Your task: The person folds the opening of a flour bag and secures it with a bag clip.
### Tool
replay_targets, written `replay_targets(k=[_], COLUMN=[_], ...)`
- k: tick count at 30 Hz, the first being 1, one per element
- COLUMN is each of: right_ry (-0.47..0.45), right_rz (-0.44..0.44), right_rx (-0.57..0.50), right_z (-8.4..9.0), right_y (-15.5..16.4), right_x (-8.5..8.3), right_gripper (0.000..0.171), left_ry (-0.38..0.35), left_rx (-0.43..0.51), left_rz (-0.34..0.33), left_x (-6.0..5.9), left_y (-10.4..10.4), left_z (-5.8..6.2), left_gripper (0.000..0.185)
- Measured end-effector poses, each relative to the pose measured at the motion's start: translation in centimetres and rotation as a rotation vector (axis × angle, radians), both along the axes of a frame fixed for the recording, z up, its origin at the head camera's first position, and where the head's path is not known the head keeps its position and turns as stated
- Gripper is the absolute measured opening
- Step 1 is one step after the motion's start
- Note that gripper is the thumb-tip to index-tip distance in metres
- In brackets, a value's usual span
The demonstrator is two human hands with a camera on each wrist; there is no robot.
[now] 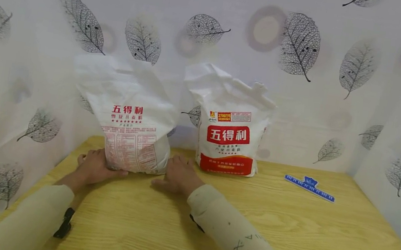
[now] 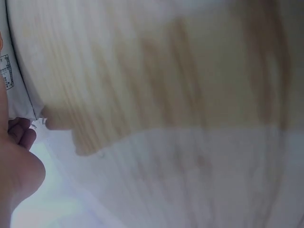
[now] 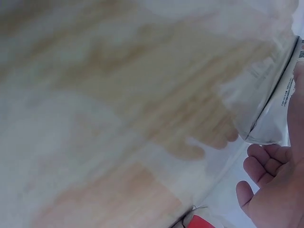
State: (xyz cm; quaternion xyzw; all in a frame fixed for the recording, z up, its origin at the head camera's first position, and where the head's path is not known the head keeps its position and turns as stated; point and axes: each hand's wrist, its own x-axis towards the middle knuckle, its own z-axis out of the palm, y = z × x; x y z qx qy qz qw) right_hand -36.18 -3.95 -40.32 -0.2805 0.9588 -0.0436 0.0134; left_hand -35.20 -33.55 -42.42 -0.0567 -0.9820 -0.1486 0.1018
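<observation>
Beige-sleeved left hand (image 1: 96, 169) and right hand (image 1: 176, 176) flank the base of the white plastic flour bag with red print (image 1: 134, 118), fingers pressed against its sides. Bag stands upright between them on the light wooden table (image 1: 285, 235), left of the second white-and-red flour bag (image 1: 230, 133); both hands equally near, whether fingers curl behind it can't be told.

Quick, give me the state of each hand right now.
Left hand: open, fingers resting against the lower left side of the near flour bag.
Right hand: open, fingers flat against that bag's lower right side.
</observation>
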Motion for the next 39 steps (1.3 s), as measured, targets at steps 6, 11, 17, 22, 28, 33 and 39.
replay_targets(k=[6, 11, 17, 22, 28, 33, 39], right_ry=[0.006, 0.031, 0.078, 0.083, 0.071, 0.052, 0.006], right_rz=[-0.009, -0.010, 0.000, 0.004, 0.056, 0.070, 0.042], right_rx=[0.001, 0.007, 0.032, 0.051, 0.018, -0.007, -0.015], right_z=[-0.33, -0.37, -0.39, -0.27, -0.41, -0.29, -0.16], right_y=[0.02, 0.02, 0.03, 0.06, 0.13, 0.29, 0.48], right_x=[0.00, 0.20, 0.51, 0.60, 0.32, 0.29, 0.50], right_gripper=[0.084, 0.079, 0.076, 0.075, 0.062, 0.059, 0.065], left_ry=[-0.003, -0.022, -0.015, -0.021, -0.020, -0.004, 0.017], left_rx=[-0.035, -0.046, -0.054, -0.064, -0.048, -0.037, -0.034], left_rz=[0.003, 0.010, 0.008, -0.002, 0.000, -0.007, -0.030], left_x=[0.09, 0.43, 0.77, 0.80, 0.84, 0.79, 0.77], left_y=[0.01, 0.10, 0.23, 0.39, 0.56, 0.49, 0.36], left_z=[0.18, 0.32, 0.47, 0.52, 0.43, 0.28, 0.17], left_gripper=[0.106, 0.108, 0.106, 0.107, 0.106, 0.104, 0.103])
